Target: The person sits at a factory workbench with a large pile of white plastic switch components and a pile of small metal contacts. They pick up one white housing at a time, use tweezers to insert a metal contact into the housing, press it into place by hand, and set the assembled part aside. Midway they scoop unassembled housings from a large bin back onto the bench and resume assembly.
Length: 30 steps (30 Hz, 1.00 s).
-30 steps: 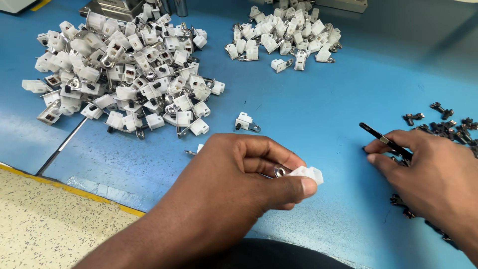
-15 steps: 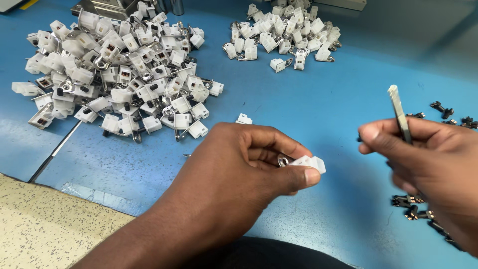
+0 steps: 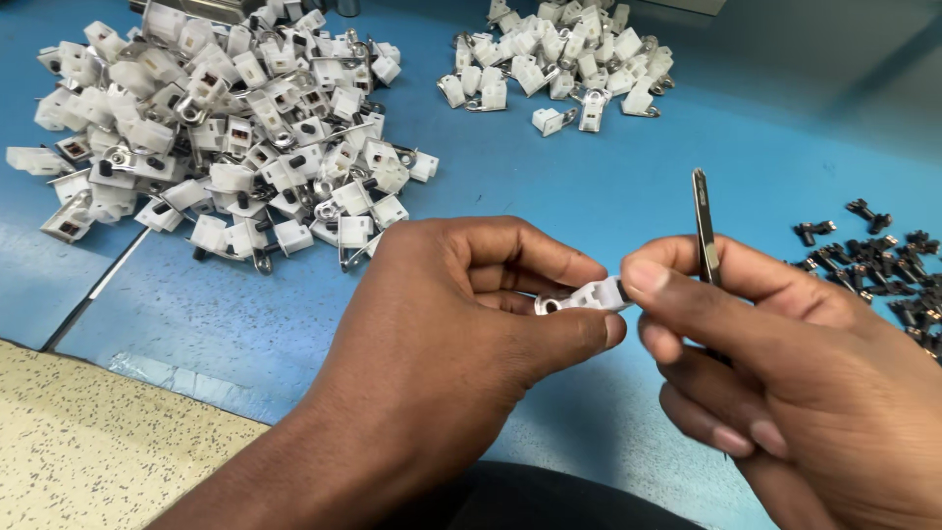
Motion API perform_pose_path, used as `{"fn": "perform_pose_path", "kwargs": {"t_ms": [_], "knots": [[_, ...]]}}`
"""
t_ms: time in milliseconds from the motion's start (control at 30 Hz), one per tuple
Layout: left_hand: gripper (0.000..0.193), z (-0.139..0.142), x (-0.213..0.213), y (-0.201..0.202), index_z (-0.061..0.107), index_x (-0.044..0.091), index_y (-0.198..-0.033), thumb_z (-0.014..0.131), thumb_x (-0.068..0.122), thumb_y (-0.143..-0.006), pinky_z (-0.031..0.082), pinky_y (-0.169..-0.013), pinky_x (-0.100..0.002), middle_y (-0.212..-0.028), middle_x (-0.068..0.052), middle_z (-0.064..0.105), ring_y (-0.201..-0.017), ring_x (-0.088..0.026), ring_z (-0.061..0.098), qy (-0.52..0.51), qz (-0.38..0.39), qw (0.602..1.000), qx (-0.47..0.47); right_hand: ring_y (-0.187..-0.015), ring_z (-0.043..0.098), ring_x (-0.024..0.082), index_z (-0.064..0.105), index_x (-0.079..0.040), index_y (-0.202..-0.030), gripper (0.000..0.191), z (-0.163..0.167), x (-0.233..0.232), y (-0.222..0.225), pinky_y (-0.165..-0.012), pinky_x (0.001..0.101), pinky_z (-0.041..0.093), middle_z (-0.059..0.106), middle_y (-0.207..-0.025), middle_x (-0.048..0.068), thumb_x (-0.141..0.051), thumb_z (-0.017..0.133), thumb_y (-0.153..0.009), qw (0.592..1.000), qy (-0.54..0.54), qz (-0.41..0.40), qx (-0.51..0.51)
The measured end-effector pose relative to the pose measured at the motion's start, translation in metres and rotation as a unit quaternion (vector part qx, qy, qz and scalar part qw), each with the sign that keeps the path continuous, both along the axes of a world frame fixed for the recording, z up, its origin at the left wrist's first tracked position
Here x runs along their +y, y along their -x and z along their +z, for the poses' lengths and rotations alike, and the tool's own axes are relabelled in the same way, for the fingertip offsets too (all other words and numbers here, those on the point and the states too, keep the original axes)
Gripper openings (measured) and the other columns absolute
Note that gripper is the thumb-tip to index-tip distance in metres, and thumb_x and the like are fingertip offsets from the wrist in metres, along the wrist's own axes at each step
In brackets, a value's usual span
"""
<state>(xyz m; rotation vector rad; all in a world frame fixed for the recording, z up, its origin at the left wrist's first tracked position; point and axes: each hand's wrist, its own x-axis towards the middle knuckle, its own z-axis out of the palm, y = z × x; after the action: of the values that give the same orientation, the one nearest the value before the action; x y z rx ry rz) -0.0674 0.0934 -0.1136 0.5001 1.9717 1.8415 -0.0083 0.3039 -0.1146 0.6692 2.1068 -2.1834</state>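
My left hand (image 3: 461, 344) pinches a small white plastic clip (image 3: 589, 295) with a metal eyelet between thumb and fingers, low in the middle of the view. My right hand (image 3: 785, 383) meets it from the right, its fingertip touching the clip's end. That hand also holds slim dark tweezers (image 3: 704, 226), whose tip points upward above the fingers. Both hands hover over the blue table (image 3: 549, 186).
A large heap of white clips (image 3: 216, 128) lies at the upper left, and a smaller heap of white clips (image 3: 559, 59) at the top middle. Several small black parts (image 3: 883, 260) are scattered at the right edge. A speckled beige floor (image 3: 88, 442) shows at the lower left.
My right hand lifted from the black parts with the tweezers, swung their tip upward and moved left until its fingertip touched the clip in my left hand.
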Motion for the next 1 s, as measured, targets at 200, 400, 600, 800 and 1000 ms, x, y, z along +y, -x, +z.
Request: {"fn": "perform_pose_path", "kwargs": {"t_ms": [200,400,600,800,1000], "knots": [[0.025,0.0,0.0,-0.003,0.081,0.001,-0.099,0.084,0.017,-0.079,0.053,-0.058,-0.023,-0.076,-0.005,0.081,-0.065,-0.007,0.068,0.019,0.0,0.999,-0.031,-0.035,0.026,0.009,0.065,-0.007,-0.121,0.032,-0.004,-0.005,0.005,-0.037,0.0314,0.025,0.053,-0.066,0.004,-0.019,0.07,-0.092,1.0,-0.01,0.001,-0.027],[0.028,-0.001,-0.004,-0.001,0.078,0.002,-0.102,0.084,0.018,-0.08,0.056,-0.058,-0.021,-0.078,-0.002,0.081,-0.066,-0.004,0.07,0.014,0.005,1.0,0.003,-0.104,0.068,0.027,0.054,-0.003,-0.117,0.016,0.005,0.01,0.007,-0.086,0.044,0.054,0.069,-0.112,0.021,-0.016,0.047,-0.11,0.976,0.15,0.027,0.153],[0.031,0.004,0.0,-0.002,0.079,0.002,-0.103,0.085,0.019,-0.077,0.052,-0.055,-0.022,-0.075,-0.004,0.081,-0.062,-0.005,0.067,0.033,0.0,0.999,-0.023,-0.133,0.062,0.034,0.045,-0.015,-0.116,0.01,0.032,-0.015,0.012,-0.109,0.0466,0.049,0.064,-0.14,0.026,-0.019,0.038,-0.11,0.953,-0.067,0.044,0.293],[0.025,0.007,0.0,-0.004,0.082,0.0,-0.095,0.084,0.019,-0.077,0.051,-0.055,-0.024,-0.073,-0.006,0.08,-0.061,-0.006,0.065,0.027,0.004,0.999,-0.045,-0.132,0.067,0.034,0.038,-0.01,-0.119,0.01,0.025,-0.039,0.011,-0.108,0.0477,0.053,0.063,-0.133,0.028,-0.016,0.034,-0.111,0.91,-0.2,0.072,0.356],[0.024,0.005,0.001,-0.002,0.082,0.001,-0.092,0.086,0.018,-0.075,0.056,-0.058,-0.023,-0.077,-0.005,0.082,-0.065,-0.004,0.068,0.014,0.001,1.0,-0.016,-0.123,0.073,0.034,0.04,-0.009,-0.117,0.009,0.014,-0.052,0.006,-0.104,0.0467,0.058,0.069,-0.127,0.026,-0.016,0.04,-0.111,0.918,-0.176,0.063,0.35]]}}
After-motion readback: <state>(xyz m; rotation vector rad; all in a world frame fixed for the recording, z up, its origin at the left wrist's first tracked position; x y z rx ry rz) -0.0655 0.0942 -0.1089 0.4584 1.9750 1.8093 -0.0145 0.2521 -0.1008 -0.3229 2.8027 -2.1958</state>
